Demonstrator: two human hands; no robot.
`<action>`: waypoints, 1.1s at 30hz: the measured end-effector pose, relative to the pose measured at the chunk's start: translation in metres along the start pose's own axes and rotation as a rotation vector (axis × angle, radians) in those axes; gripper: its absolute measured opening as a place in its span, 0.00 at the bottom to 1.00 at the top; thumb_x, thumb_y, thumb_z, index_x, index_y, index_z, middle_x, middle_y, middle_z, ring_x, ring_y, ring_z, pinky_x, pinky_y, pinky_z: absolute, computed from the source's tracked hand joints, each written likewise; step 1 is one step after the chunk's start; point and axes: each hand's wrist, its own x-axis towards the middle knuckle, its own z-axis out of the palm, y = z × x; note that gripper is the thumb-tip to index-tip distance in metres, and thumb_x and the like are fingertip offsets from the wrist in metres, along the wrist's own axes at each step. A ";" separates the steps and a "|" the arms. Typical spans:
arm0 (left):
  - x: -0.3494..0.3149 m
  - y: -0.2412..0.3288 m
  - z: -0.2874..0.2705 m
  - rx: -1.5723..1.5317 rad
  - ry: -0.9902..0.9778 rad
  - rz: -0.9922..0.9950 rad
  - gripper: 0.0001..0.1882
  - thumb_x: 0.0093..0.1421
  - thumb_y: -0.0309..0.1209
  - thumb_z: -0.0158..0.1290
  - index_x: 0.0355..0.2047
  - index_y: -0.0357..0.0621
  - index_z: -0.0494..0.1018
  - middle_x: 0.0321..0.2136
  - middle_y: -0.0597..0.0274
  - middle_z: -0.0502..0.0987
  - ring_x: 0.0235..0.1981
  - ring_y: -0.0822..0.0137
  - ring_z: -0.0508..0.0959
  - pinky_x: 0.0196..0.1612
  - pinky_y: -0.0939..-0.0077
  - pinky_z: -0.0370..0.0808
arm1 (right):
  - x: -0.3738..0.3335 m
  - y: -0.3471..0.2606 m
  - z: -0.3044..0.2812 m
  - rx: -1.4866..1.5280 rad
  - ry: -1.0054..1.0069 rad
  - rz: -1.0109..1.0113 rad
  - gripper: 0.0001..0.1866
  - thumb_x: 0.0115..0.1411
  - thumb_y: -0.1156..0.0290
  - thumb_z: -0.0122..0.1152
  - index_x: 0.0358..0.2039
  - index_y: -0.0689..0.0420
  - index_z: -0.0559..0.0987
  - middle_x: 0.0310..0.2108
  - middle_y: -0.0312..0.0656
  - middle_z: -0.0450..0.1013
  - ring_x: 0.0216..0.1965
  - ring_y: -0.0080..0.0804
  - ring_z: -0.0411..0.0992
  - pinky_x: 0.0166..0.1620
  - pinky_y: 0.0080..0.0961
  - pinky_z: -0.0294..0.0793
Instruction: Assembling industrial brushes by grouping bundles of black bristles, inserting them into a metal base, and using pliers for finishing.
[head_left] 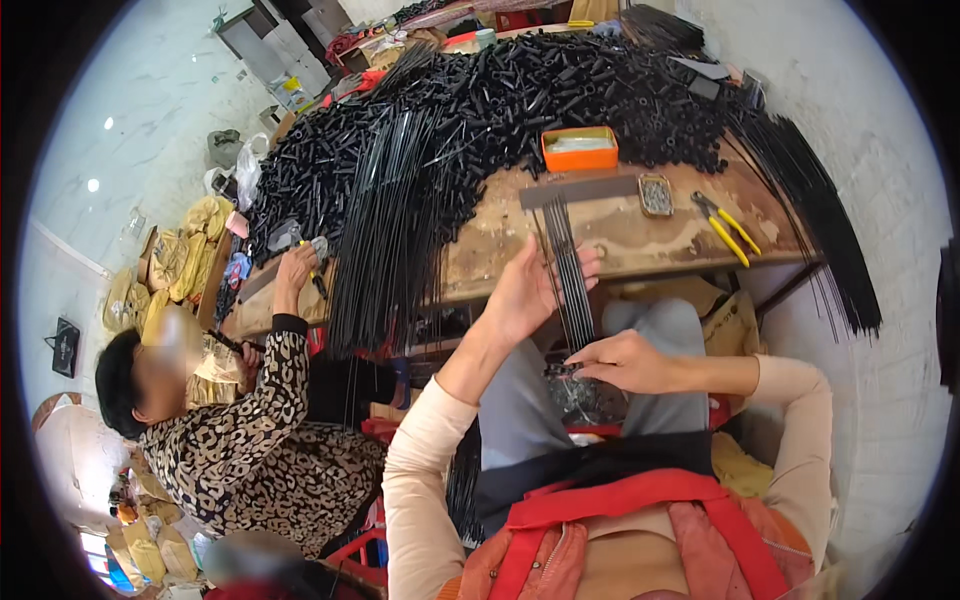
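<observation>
A narrow bundle of thin black rods (572,275) slants from the table's front edge down over my lap. My left hand (530,285) is around its upper part, fingers passing behind the rods and showing on the far side. At the bundle's lower end my right hand (630,362) is closed in a pinch, thumb and fingers on the rod ends. Small dark pieces (562,369) sit at those ends, too small to make out clearly. The upper rod ends lie near a flat dark strip (585,192) on the wooden table (490,245).
A large heap of short black tubes (500,90) covers the table's back. Nearby are an orange box (580,150), a small tray of metal bits (656,195) and yellow-handled pliers (728,230). Long black rods (385,240) overhang the edge. A co-worker (250,430) works at the left.
</observation>
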 end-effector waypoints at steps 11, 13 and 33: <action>0.017 0.065 -0.038 0.934 0.178 -0.013 0.13 0.62 0.27 0.55 0.46 0.35 0.76 0.39 0.59 0.81 0.37 0.70 0.79 0.44 0.74 0.77 | 0.073 0.088 -0.057 0.076 0.241 0.057 0.10 0.61 0.74 0.60 0.43 0.61 0.80 0.33 0.45 0.79 0.32 0.23 0.76 0.39 0.23 0.73; -0.012 0.047 0.004 0.931 0.237 0.072 0.12 0.61 0.23 0.55 0.45 0.34 0.77 0.38 0.57 0.81 0.37 0.71 0.80 0.43 0.75 0.78 | 0.074 0.097 -0.051 -0.006 0.260 0.045 0.11 0.59 0.75 0.62 0.42 0.62 0.79 0.30 0.50 0.77 0.27 0.28 0.74 0.34 0.25 0.72; -0.012 0.017 0.065 0.872 0.138 0.558 0.15 0.59 0.12 0.52 0.47 0.29 0.74 0.43 0.47 0.79 0.46 0.62 0.79 0.53 0.69 0.77 | 0.221 0.175 -0.251 -0.972 0.292 -0.021 0.07 0.52 0.74 0.56 0.29 0.62 0.80 0.29 0.52 0.77 0.35 0.51 0.77 0.39 0.41 0.75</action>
